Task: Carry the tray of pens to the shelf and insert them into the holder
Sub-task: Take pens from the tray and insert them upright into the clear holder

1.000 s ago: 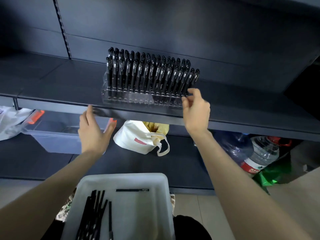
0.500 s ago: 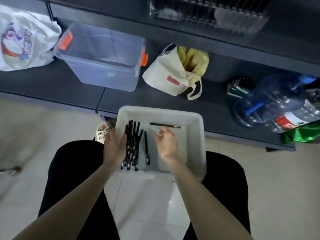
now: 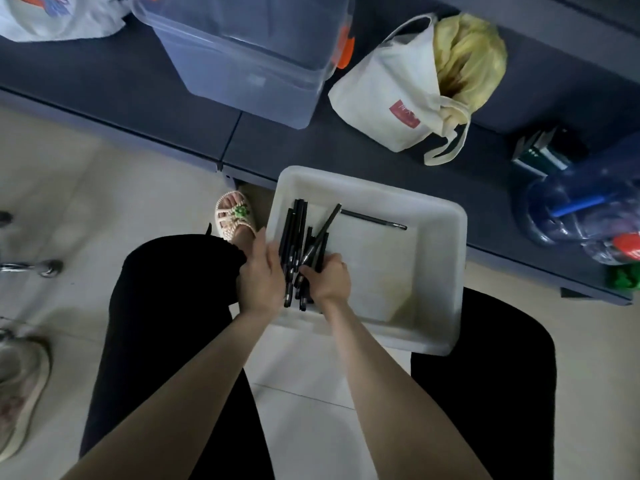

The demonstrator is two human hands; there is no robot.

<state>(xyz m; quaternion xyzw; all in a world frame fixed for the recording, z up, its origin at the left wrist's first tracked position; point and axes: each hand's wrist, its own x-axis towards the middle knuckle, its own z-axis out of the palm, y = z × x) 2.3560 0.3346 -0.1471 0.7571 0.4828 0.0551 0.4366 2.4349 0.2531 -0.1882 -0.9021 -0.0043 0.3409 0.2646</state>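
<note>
Pens (image 3: 300, 244), slim black ones, counted as best I can: roughly ten in one bunch at the left end of the white plastic tray (image 3: 446, 278). They overlap too much for an exact number, and one is tilted across the top of the rest. Plus one lone pen (image 3: 374, 220) lying crosswise near the far wall, apart from the bunch.

Two hands, both in the tray. Left hand (image 3: 259, 275) is up against the left side of the bunch, thumb pointing away from the body. Its fingers go in behind the pens, so I can't tell if they curl round anything. Right hand (image 3: 329, 280) has its fingers curled over the near ends of the pens, gripping several.

Stuff on the dark low shelf (image 3: 110, 84) behind:
- one clear plastic storage box with orange latches (image 3: 249, 67)
- one cream cloth tote bag (image 3: 384, 98) with something yellow stuffed in it
- a white printed plastic bag (image 3: 52, 19)
- a few small green-and-white books or boxes (image 3: 540, 154), too dark to tell which
- one big blue water jug (image 3: 581, 209)

A foot in a beaded sandal (image 3: 235, 216) sits just left of the tray, right by the shelf's front edge. That edge runs diagonally behind the tray, and the tray's far side overlaps it. The right half of the tray's bottom is open, and pale tiled floor (image 3: 104, 202) spreads out to the left of the black-trousered legs
</note>
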